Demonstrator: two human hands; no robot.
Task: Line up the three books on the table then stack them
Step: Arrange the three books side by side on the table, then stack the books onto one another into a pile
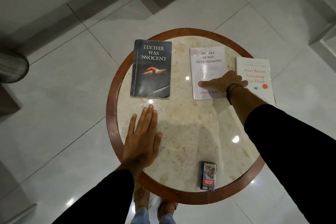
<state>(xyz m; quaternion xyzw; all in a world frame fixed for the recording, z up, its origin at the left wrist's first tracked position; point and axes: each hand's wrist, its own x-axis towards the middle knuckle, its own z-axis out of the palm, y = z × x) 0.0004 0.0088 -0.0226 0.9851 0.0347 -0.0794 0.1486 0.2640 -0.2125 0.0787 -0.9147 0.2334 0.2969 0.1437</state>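
Three books lie flat in a row on the far half of a round marble table (183, 132). A dark book titled "Lucifer Was Innocent" (151, 69) is at the left. A pale book, "The Art of Not Overthinking" (207, 65), is in the middle. A white book with red lettering, "Don't Believe Everything You Think" (256, 71), hangs over the table's right rim. My right hand (222, 82) lies flat across the lower part of the pale book, its fingers pointing left. My left hand (142, 138) rests flat on the marble below the dark book, holding nothing.
A cigarette pack (208, 175) lies near the table's front edge. The table has a brown wooden rim (111, 107). Glossy white floor tiles surround it. A grey perforated cylinder (12, 67) stands at the far left. My feet show under the near edge.
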